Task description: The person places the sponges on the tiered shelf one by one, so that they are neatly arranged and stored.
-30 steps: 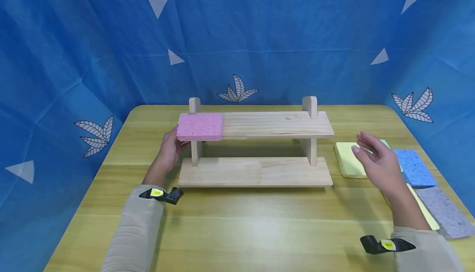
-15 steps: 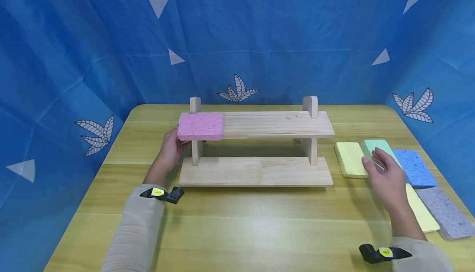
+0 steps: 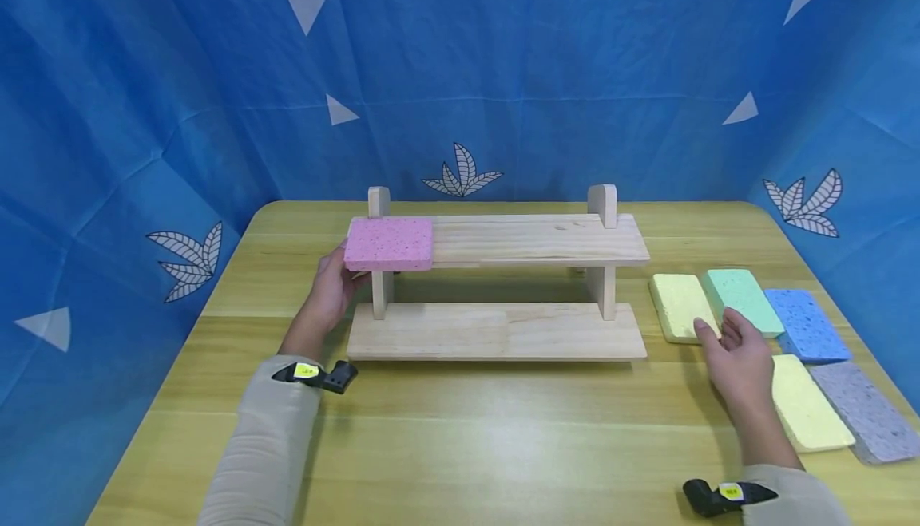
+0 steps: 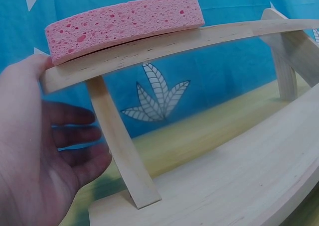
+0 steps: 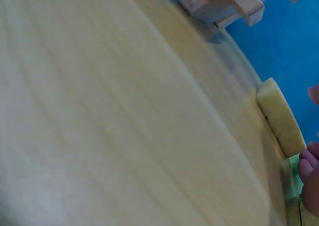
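A pink sponge (image 3: 389, 243) lies flat on the left end of the upper board of a two-tier wooden shelf (image 3: 532, 240). My left hand (image 3: 332, 286) holds that end of the shelf; in the left wrist view its thumb lies at the board's end against the pink sponge (image 4: 124, 27), and its fingers curl below, beside the upright. At the right, my right hand (image 3: 740, 362) hovers with loosely bent fingers and nothing in them, close to a pale yellow sponge (image 3: 679, 306) and a mint green sponge (image 3: 743, 302). The right wrist view catches only fingertips near the yellow sponge (image 5: 280, 117).
Right of my right hand lie a blue sponge (image 3: 806, 325), a second yellow sponge (image 3: 808, 406) and a grey sponge (image 3: 866, 413). The shelf's lower board (image 3: 496, 332) stands low over the wooden table (image 3: 489, 446). Blue cloth (image 3: 460, 55) surrounds the table's back and sides.
My right hand has drawn back toward me and lower, uncovering the mint green sponge and more of the near yellow one. My left hand and the pink sponge stay put.
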